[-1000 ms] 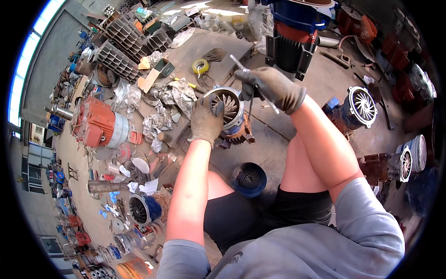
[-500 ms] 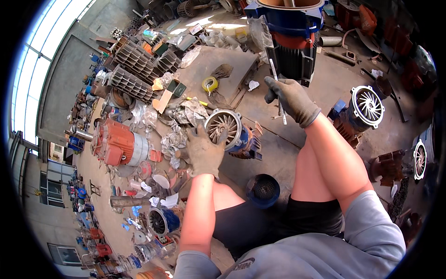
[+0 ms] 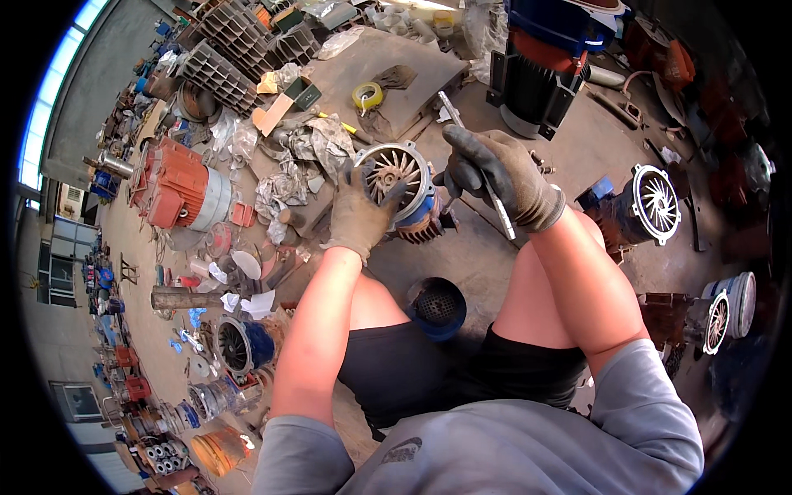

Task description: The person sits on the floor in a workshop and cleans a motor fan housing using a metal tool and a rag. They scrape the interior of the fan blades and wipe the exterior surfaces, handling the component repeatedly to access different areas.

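Observation:
My gloved left hand (image 3: 360, 216) lies over the near-left rim of a small electric motor (image 3: 419, 221), fingers and thumb spread across its pale end ring. Inside the ring shows a rusty bladed fan (image 3: 391, 175); part of it is hidden by the hand. Just right of this motor, my gloved right hand (image 3: 505, 177) is closed around a long thin metal bar (image 3: 500, 211), which slants from upper left to lower right. Whether the bar has a tool head cannot be made out. A dark blue round cover with holes (image 3: 437, 308) sits on the floor between my legs.
A large blue and black motor (image 3: 540, 87) stands upright ahead. More small motors (image 3: 657, 205) lie to the right. At left are a big orange motor (image 3: 175, 186), crumpled plastic (image 3: 285, 186) and stacked metal channels (image 3: 219, 74). Yellow tape (image 3: 367, 96) rests on a flat plate (image 3: 417, 62).
My right hand has come down and left, closer to the small motor, with the bar still in its grip. My left hand stays by the rim. The whole view has shifted.

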